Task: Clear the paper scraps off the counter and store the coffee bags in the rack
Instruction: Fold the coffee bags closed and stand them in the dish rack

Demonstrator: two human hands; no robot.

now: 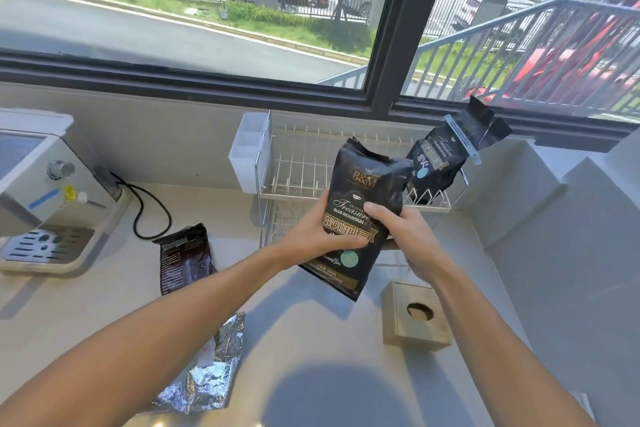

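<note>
We've got a glossy black B&M coffee bag [363,215] up in front of the white wire rack [298,166], off the pale worktop [311,340]. Our left hand [322,232] wraps its left edge, thumb across the print; our right hand [405,236] clamps the right side, both arms stretched forward. A second black bag [446,156], clipped shut, leans in the rack's right end. Left of the rack lie a dark brown bag [185,256] and a crinkly silver foil bag [207,374].
</note>
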